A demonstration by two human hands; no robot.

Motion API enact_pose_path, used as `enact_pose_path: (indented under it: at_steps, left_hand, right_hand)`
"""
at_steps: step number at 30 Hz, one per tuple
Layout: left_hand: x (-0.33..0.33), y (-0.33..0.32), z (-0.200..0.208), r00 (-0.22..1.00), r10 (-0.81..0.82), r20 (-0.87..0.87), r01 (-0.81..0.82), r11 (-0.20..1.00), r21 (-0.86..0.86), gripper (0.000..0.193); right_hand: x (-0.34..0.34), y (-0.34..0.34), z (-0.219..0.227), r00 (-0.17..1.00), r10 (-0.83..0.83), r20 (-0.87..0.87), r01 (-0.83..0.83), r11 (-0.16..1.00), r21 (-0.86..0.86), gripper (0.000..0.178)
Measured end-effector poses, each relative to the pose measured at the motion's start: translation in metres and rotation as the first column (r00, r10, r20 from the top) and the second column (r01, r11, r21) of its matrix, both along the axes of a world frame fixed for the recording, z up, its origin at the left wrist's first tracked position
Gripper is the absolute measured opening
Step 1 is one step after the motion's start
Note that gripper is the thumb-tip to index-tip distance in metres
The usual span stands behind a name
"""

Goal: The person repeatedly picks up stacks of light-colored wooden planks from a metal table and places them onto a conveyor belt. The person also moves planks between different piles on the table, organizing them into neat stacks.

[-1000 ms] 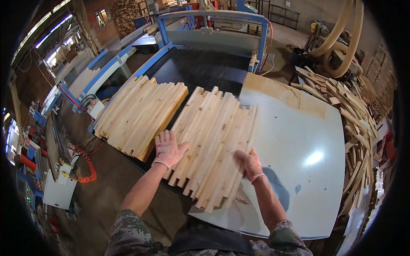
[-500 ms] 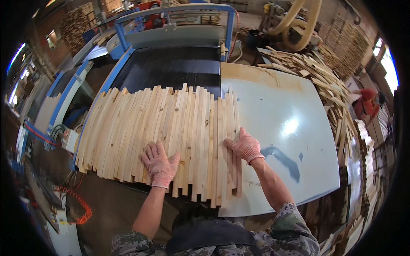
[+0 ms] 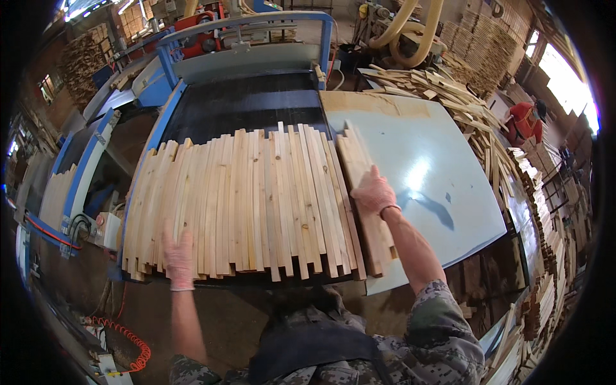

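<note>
A wide row of pale wooden strips lies side by side on a black conveyor belt. My left hand, in a pinkish knit glove, is at the near ends of the strips on the row's left side. Its fingers are stretched out and slightly blurred, with nothing in them. Right of the row, a small bundle of wooden strips sits apart, across a narrow gap, on the pale grey tabletop. My gloved right hand lies on this bundle with its fingers extended, not wrapped round it.
A blue frame spans the far end of the belt. Loose wood pieces are heaped beyond the tabletop. A person in red is at the far right. At the lower left hangs an orange coiled hose, near a grey control box.
A small bundle of strips has come away from the row's right end and shifted right under my right hand. My left hand has moved left across the row.
</note>
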State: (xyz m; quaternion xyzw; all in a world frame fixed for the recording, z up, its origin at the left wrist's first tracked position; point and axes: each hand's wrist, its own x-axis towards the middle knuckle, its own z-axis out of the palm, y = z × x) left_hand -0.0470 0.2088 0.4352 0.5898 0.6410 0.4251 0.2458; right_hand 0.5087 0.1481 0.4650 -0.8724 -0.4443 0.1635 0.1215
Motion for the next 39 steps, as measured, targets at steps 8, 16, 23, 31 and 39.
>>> enact_pose_path:
  at_steps: [8, 16, 23, 31, 39]
  left_hand:
    - [-0.205, 0.022, 0.032, 0.61, 0.432, -0.664, -0.48, 0.868, 0.123, 0.088]
    - [-0.229, 0.05, 0.065, 0.541, 0.329, -0.774, -0.571, 0.819, -0.051, 0.097]
    - [-0.244, 0.062, 0.06, 0.437, 0.292, -0.851, -0.602, 0.797, -0.036, 0.095]
    - [-0.259, 0.062, 0.077, 0.561, 0.308, -0.768, -0.579, 0.809, -0.098, 0.097]
    - [-0.171, -0.022, 0.029, 0.828, 0.062, 0.558, -0.041, 0.998, -0.05, 0.043]
  right_hand:
    - [0.058, -0.051, -0.008, 0.999, -0.015, 0.051, 0.011, 0.996, 0.086, 0.099]
    - [0.069, -0.049, -0.06, 0.908, 0.003, 0.42, -0.225, 0.848, 0.48, 0.076]
    - [-0.018, -0.011, -0.071, 0.82, 0.162, -0.548, 0.025, 0.948, 0.317, 0.073]
    - [-0.028, 0.011, -0.103, 0.77, 0.15, -0.62, 0.162, 0.894, 0.417, 0.074]
    - [-0.015, 0.0, -0.094, 0.566, 0.278, -0.776, 0.215, 0.859, 0.464, 0.068]
